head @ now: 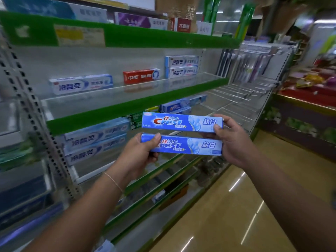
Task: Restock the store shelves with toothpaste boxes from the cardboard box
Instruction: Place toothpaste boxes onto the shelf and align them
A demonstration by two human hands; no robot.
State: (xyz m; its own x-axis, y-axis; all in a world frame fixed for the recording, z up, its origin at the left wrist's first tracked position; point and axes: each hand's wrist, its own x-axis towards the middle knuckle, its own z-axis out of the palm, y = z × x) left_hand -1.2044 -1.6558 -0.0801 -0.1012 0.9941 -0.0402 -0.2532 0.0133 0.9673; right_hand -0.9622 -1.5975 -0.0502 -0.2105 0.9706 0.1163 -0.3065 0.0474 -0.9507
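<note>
Two blue Crest toothpaste boxes hang level in front of the shelves, one above the other. My right hand (229,140) pinches the right end of the upper box (181,123). My left hand (140,153) grips the left end of the lower box (183,146), thumb over its top edge. The lower box's right end lies against my right palm. Just behind and above them runs a glass shelf (101,104) with a green front strip; it carries a white-blue box, a red box (141,75) and two stacked white-blue boxes. The cardboard box is out of view.
More toothpaste boxes (94,140) fill the shelf below at the left. The green upper shelf (127,36) holds further boxes. Toothbrushes hang on wire hooks (254,70) to the right. A red counter (309,99) stands at the far right across a shiny tan floor (236,206).
</note>
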